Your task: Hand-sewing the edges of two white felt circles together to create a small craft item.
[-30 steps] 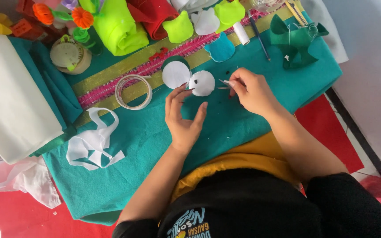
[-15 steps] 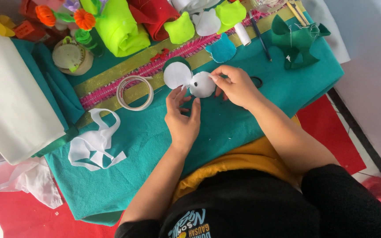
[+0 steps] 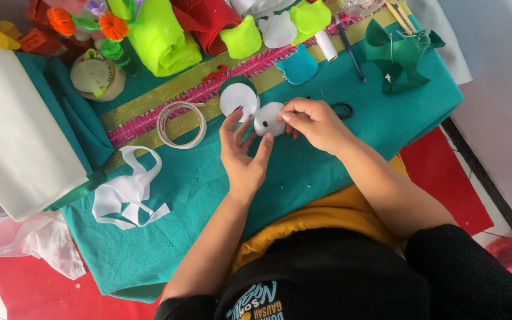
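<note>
We are pinching a small white felt piece (image 3: pixel 268 121) with our right hand (image 3: pixel 315 121), our left hand (image 3: pixel 243 155) open beside it, mid teal felt sheet (image 3: pixel 197 195), near its far edge.

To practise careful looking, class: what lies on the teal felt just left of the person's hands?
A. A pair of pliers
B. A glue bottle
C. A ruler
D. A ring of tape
D: a ring of tape lies flat on the teal felt, just left of the left hand, which works with the right hand on a small white piece.
</note>
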